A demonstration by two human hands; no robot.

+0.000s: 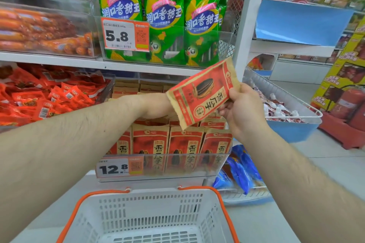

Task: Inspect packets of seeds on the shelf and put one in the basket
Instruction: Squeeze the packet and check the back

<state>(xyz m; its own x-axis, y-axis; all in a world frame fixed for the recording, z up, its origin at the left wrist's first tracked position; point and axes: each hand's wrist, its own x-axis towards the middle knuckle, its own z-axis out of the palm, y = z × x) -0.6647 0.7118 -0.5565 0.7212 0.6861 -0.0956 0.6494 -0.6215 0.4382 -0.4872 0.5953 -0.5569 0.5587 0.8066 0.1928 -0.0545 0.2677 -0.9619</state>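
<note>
The right hand (pixel 240 108) pinched a flat kraft-brown paper packet of seeds (pixel 203 92) by its lower right edge, fingers curled against the back and thumb on the front, and held it tilted in the air above the shelf row it matched. The packet was a slim rectangle with a red printed panel framed by tan borders, a large dark striped sunflower seed drawn near its middle, black Chinese characters running down the lower half, and a round red seal near the bottom corner (the small print was too blurred to read). Its top corner pointed up and to the right, toward the white shelf upright (pixel 248 25).

The left hand (pixel 156 107) reached in behind the raised packet; its fingers were hidden by it, so whether it gripped anything could not be told.

Below, a clear plastic bin (pixel 164 165) on the lower shelf held upright rows of identical seed packets (pixel 151 140), with an orange-and-white price tag reading 12.8 (pixel 119 167) on its front. The white perforated plastic basket with orange handles (pixel 154 217) sat directly beneath, nearest the camera. On the shelf above stood green bags printed with corn (pixel 164 19), and to the left lay red snack pouches (pixel 49 94)
</note>
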